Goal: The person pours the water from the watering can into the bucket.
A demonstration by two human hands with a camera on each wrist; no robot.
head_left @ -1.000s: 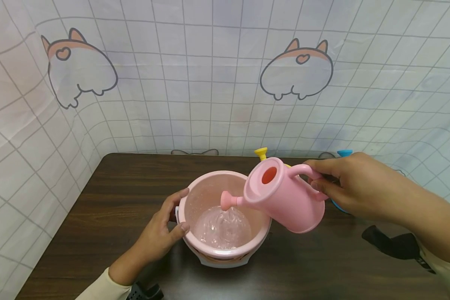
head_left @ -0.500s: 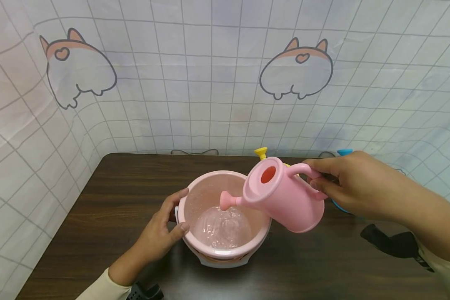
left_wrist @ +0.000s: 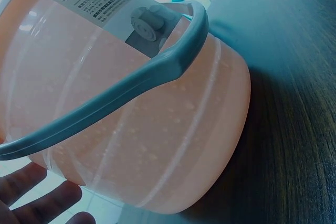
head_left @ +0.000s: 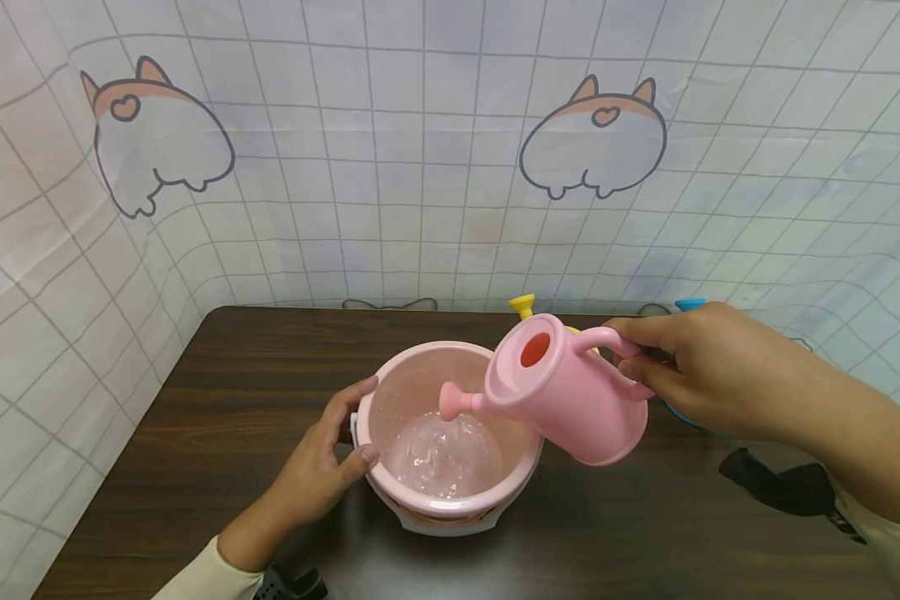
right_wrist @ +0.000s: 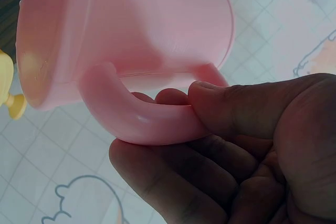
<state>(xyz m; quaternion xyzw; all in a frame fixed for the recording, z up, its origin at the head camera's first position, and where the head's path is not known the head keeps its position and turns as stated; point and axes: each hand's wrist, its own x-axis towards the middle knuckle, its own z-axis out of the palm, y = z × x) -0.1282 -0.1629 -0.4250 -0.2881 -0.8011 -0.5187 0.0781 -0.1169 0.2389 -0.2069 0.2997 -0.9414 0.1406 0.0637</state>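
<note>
Pink watering can [head_left: 577, 408], spout over the bucket [head_left: 450, 506], has barely shifted in half a second; only the water [head_left: 442, 462] ripples differently — seemingly a steady pour. Right hand [head_left: 708, 375] grips the can's handle [head_left: 603, 337]; left hand [head_left: 318, 467] rests, fingers loosely extended, against the bucket — whose label [left_wrist: 113, 9] only the left wrist view shows.

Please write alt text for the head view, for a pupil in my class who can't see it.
A right hand holds a pink watering can tilted over rippling water in a pink bucket, while the left hand rests against its rim. The bucket stands on a dark table before a white gridded backdrop.
</note>
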